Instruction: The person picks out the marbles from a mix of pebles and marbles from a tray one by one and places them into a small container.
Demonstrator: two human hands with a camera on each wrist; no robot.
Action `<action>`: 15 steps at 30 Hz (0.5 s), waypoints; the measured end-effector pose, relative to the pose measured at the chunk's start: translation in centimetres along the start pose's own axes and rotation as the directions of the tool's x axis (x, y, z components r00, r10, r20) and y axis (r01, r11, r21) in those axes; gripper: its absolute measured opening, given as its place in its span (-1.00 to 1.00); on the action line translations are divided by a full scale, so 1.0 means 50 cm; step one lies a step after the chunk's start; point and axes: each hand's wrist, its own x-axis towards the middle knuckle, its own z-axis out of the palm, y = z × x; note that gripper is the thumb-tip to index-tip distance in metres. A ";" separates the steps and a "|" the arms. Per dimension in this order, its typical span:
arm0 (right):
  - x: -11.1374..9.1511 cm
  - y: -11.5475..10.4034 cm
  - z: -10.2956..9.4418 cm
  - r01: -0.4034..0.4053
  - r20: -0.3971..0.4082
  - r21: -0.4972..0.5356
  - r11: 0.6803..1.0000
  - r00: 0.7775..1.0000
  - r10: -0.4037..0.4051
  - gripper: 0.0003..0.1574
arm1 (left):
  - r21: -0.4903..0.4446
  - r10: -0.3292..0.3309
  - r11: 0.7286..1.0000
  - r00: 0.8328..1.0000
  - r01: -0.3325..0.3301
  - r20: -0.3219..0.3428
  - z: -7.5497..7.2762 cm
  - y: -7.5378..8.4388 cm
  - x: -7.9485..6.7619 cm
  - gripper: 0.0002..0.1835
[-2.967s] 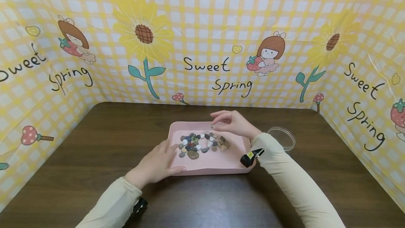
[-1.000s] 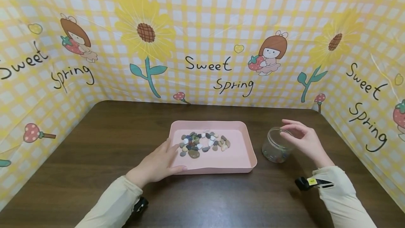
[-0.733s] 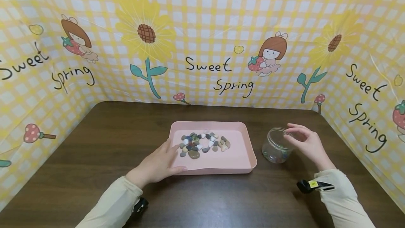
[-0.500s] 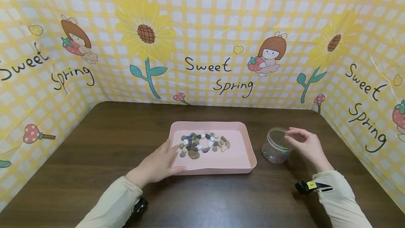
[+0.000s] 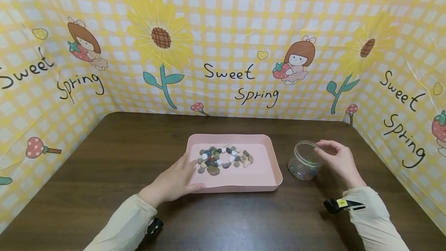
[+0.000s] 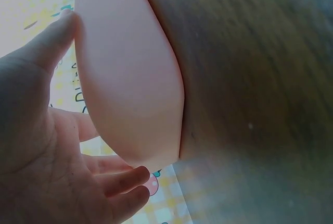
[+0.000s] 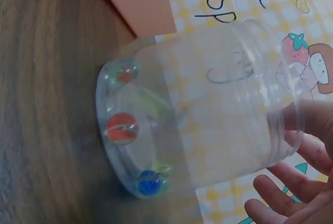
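A pink tray (image 5: 258, 173) sits on the table with a group of pebbles and coloured glass marbles (image 5: 214, 152) inside. My left hand (image 5: 170, 181) rests on its near left corner, thumb along the front rim and fingers spread over the left side. To the right of the tray stands a clear round jar (image 5: 301, 164) without a lid. My right hand (image 5: 341, 162) holds the jar's rim between thumb and index finger, the other fingers loosely bent outside. In the right wrist view an orange marble (image 7: 123, 127) and a blue marble (image 7: 151, 182) lie at the jar's bottom among others.
The brown wooden table (image 5: 223, 220) extends around the tray and jar. A yellow checked cloth (image 5: 223, 42) with printed flowers and lettering forms a wall behind and at both sides.
My right hand has moved from above the tray's back edge to the jar on the right, then down onto its rim. The left hand and tray stay in place.
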 end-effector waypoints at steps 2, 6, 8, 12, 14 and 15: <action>0.001 -0.007 0.000 0.013 -0.004 -0.026 1.000 1.000 -0.013 -0.60 | -0.001 0.000 1.000 1.000 0.000 0.003 -0.001 0.000 0.000 -0.13; 0.009 -0.036 0.004 0.079 -0.023 -0.023 0.997 0.997 -0.079 -0.65 | -0.004 -0.009 1.000 1.000 0.009 0.016 -0.003 0.001 0.000 -0.12; 0.014 -0.056 0.010 0.113 -0.021 0.008 0.994 0.993 -0.113 -0.66 | -0.006 -0.017 1.000 1.000 0.017 0.023 -0.003 0.000 0.000 -0.11; 0.025 -0.098 0.030 0.164 0.022 0.061 0.985 0.986 -0.165 -0.69 | -0.007 -0.021 1.000 0.999 0.021 0.027 -0.001 -0.002 0.002 -0.10; 0.030 -0.118 0.042 0.176 0.053 0.087 0.981 0.982 -0.181 -0.69 | -0.008 -0.019 1.000 0.999 0.019 0.027 0.001 -0.002 0.002 -0.10; 0.034 -0.126 0.048 0.179 0.070 0.096 0.979 0.980 -0.186 -0.69 | -0.008 -0.017 1.000 1.000 0.017 0.026 0.001 -0.003 0.002 -0.10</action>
